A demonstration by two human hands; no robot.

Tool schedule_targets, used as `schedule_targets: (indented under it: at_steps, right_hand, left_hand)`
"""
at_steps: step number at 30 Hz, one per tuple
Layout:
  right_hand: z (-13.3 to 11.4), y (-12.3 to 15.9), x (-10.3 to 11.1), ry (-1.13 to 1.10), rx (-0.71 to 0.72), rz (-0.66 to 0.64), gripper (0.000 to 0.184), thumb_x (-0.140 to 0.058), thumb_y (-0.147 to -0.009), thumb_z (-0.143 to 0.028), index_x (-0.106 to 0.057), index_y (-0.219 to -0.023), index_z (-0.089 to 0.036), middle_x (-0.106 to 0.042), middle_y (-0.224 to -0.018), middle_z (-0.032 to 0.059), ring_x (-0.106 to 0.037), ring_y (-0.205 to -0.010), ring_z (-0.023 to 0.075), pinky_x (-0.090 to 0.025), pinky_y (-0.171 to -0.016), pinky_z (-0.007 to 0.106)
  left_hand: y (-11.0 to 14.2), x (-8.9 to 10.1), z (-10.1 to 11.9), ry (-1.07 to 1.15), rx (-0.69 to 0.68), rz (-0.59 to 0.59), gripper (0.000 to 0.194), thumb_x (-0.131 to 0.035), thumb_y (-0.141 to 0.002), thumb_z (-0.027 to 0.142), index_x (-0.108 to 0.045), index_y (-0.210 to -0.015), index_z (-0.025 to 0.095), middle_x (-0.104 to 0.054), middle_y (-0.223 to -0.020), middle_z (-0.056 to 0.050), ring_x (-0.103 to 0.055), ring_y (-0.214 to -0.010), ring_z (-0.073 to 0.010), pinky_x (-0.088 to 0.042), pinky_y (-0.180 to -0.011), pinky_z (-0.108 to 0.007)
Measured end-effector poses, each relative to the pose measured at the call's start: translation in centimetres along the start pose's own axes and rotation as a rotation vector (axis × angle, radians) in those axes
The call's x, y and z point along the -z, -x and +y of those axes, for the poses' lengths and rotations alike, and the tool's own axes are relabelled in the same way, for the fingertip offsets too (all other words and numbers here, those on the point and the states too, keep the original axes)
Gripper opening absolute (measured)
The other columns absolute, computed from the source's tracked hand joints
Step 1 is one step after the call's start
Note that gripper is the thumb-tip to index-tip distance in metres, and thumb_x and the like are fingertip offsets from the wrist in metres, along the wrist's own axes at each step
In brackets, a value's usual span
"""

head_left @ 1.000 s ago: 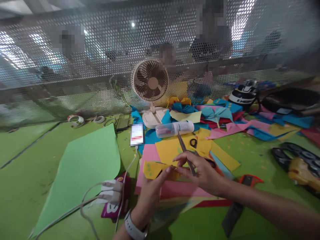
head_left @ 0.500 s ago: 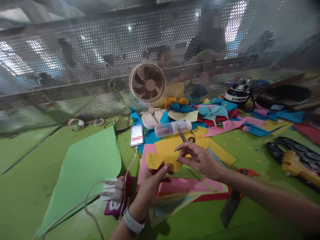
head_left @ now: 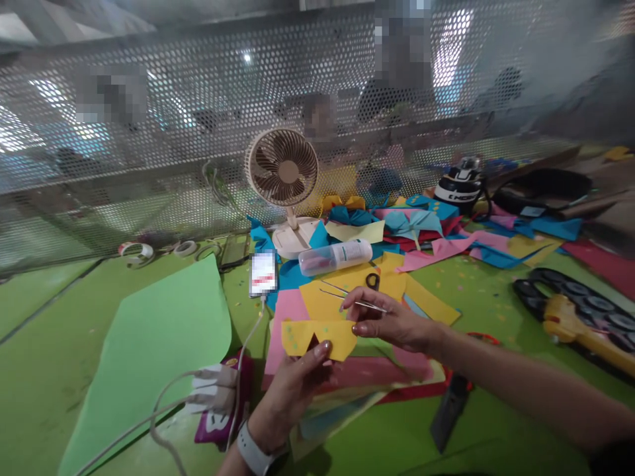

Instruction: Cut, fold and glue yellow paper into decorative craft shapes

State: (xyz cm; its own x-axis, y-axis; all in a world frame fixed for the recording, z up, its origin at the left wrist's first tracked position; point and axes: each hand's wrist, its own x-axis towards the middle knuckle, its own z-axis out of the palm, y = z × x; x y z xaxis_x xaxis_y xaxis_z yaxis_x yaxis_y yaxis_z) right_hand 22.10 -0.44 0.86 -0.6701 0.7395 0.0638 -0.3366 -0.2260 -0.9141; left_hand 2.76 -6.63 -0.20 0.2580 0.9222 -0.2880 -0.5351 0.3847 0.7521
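My left hand (head_left: 305, 380) pinches a small yellow piece of paper (head_left: 302, 330) between thumb and fingers. Greenish dots mark the paper's left end and middle, and a dark triangular notch shows at its lower edge. Metal tweezers (head_left: 353, 301) lie across the fingers of my right hand (head_left: 389, 320), their two tips apart and pointing left. The right thumb and a fingertip are at the paper's right edge. Beneath both hands is a stack of coloured paper sheets (head_left: 282, 324) in pink, yellow, red and pale green.
A fan (head_left: 290, 170) stands behind a clear bottle (head_left: 337, 256). To the left lie a green sheet (head_left: 153, 344), a phone (head_left: 262, 271) and white plugs (head_left: 213, 390). A box cutter (head_left: 450, 410) and yellow-handled tool (head_left: 570, 317) lie right. A perforated panel (head_left: 188, 145) borders the table.
The tweezers have swung from steeply upright to nearly level, tips now leftward. The yellow paper has turned flatter toward me. The whole view has shifted slightly.
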Motion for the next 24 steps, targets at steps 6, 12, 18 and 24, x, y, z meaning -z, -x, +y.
schedule_targets:
  at_steps: [6, 12, 18, 24]
  right_hand:
    - [-0.7, 0.0, 0.5, -0.056, 0.015, -0.052, 0.028, -0.074, -0.072, -0.014, -0.061, -0.097, -0.019, -0.066, -0.077, -0.0025, -0.065, -0.069, 0.0084, -0.052, -0.067, 0.021]
    - [-0.7, 0.3, -0.4, -0.106, -0.007, -0.16, 0.023, -0.077, -0.067, -0.018, -0.064, -0.087, -0.015, -0.07, -0.079, 0.0008, -0.069, -0.07, 0.0126, -0.055, -0.069, 0.025]
    - [-2.7, 1.2, 0.5, 0.139, 0.047, -0.032, 0.033, -0.077, -0.068, -0.025, -0.062, -0.096, -0.015, -0.071, -0.078, 0.0029, -0.069, -0.074, 0.0148, -0.053, -0.068, 0.025]
    - [-4.1, 4.5, 4.9, 1.007, 0.18, 0.207, 0.024, -0.058, -0.084, -0.038, -0.063, -0.091, -0.016, -0.071, -0.077, 0.0064, -0.065, -0.07, 0.0153, -0.047, -0.062, 0.025]
  left_hand:
    - [0.3, 0.1, 0.3, -0.01, -0.029, -0.059, 0.02, -0.077, -0.067, 0.027, -0.068, -0.081, 0.016, -0.064, -0.064, 0.0, -0.058, -0.048, -0.0081, -0.048, -0.047, -0.017]
    - [0.6, -0.8, 0.8, 0.015, -0.05, -0.188, 0.018, -0.074, -0.069, 0.026, -0.067, -0.083, 0.018, -0.067, -0.075, -0.004, -0.061, -0.059, -0.0131, -0.049, -0.046, -0.019]
    - [1.1, -0.9, 1.2, 0.055, -0.074, -0.077, 0.017, -0.08, -0.06, 0.023, -0.065, -0.065, 0.018, -0.063, -0.063, 0.002, -0.058, -0.053, -0.0098, -0.05, -0.049, -0.019]
    - [-0.1, -0.2, 1.8, 0.035, -0.196, 0.229, 0.026, -0.084, -0.053, 0.023, -0.068, -0.072, 0.016, -0.065, -0.063, 0.003, -0.06, -0.053, -0.0092, -0.047, -0.046, -0.017]
